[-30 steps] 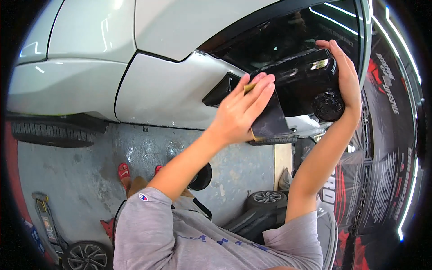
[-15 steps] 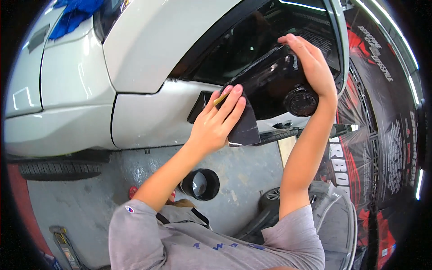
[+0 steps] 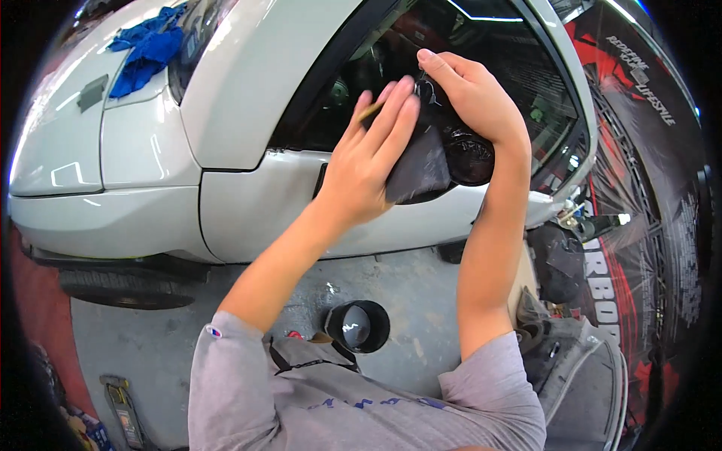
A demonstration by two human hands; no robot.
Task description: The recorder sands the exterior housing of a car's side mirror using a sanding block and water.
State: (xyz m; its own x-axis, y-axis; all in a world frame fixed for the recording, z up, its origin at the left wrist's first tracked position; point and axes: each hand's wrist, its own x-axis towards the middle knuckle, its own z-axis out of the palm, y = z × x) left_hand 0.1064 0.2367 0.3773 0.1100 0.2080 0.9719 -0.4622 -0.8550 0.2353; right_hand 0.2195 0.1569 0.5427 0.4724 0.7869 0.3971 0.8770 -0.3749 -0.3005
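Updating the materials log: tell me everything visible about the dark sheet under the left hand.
The sheet is thin, dark grey and matt, paper-like, with faint pale marks. A yellowish strip, apparently its back, shows between the fingers. The left hand lies over it; a flap sticks out past the palm, tilted across the black mirror, seemingly against it. Slight blur hides its grain.

bare left hand (image 3: 368, 158): flat, dark-grey rectangular sheet (image 3: 423, 167) under it | bare right hand (image 3: 485, 98): cupped against glossy black car mirror (image 3: 444, 120)
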